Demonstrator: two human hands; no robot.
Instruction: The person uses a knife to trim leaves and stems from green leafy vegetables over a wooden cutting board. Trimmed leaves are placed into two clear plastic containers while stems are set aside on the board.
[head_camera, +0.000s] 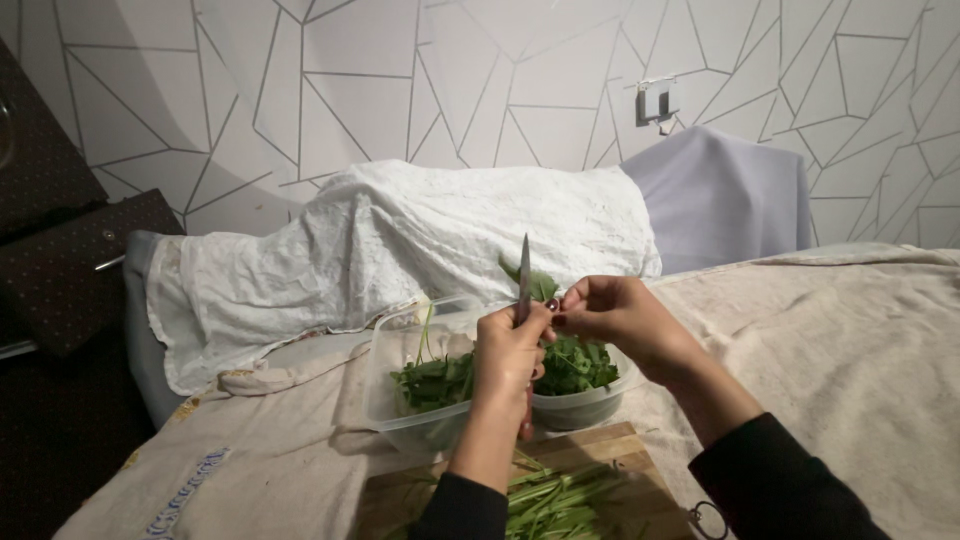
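Note:
My left hand (508, 355) grips a small knife (524, 275) with the blade pointing up. Right beside it, my right hand (612, 312) pinches a green leafy stem (540, 283) against the blade. Both hands hover over two clear plastic containers: a rectangular container (385, 345) on the left and a round container (585, 408) on the right. Each has cut green leaves (432, 382) in it. Below them lies a wooden cutting board (610, 445) with a bunch of green stems (560, 495) on it.
A beige cloth (850, 340) covers the table. Behind the containers sits a bulky shape under a white lace cloth (400, 240), and another under a pale lilac cloth (720, 195). A wall socket (657, 100) is above. Dark furniture (70, 270) stands at the left.

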